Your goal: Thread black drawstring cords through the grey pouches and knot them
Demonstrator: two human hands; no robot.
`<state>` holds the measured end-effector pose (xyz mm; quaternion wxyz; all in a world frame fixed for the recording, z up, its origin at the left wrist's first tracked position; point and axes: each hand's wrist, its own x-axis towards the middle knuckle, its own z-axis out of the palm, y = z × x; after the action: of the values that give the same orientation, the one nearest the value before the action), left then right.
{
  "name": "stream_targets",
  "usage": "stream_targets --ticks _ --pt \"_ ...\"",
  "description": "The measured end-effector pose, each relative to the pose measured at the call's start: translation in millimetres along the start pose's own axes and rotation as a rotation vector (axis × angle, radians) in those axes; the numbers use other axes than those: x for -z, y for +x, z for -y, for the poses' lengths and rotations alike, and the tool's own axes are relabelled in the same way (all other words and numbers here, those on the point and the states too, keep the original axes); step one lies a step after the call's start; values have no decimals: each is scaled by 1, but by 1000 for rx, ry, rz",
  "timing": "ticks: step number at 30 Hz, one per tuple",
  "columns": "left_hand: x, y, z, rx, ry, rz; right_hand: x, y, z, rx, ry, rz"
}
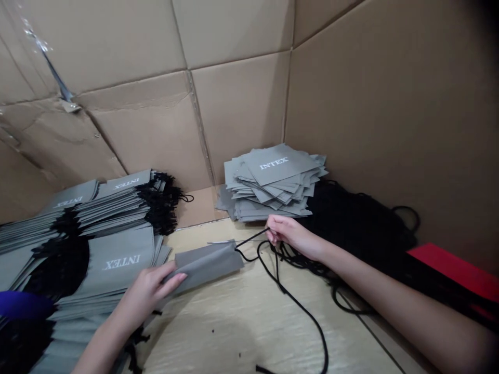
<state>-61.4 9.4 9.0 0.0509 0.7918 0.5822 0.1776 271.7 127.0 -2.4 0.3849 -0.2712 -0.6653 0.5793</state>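
Observation:
My left hand (158,283) is closed on one end of a grey fabric pouch (210,265), thumb on top, just above the table. A black cord (253,236) runs from the pouch's far end up to my right hand (283,234), whose fingers pinch it. The cord's long tail (307,311) curls across the table towards me. A thin pale rod (221,242) shows by the pouch's upper edge; what it belongs to I cannot tell. Behind my right hand lies a stack of flat grey pouches (273,182), the top one printed INTEX.
Several stacks of grey INTEX pouches with black cords (120,254) fill the left side. A heap of black cords (351,213) lies at the right, beside a red piece (456,270). Cardboard walls (237,109) enclose the back and right of the wooden table (218,327). Something blue (23,304) shows at far left.

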Motion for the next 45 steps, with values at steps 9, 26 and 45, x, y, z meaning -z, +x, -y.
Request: stream_targets --ticks 9,26,45 --pt "0 -2 4 -34 38 -17 0 2 -6 -3 29 -22" --pt "3 -5 8 -53 59 -8 -6 -9 19 375 -956 -31" --pt "12 1 19 324 -557 2 -11 -6 5 113 -529 55"
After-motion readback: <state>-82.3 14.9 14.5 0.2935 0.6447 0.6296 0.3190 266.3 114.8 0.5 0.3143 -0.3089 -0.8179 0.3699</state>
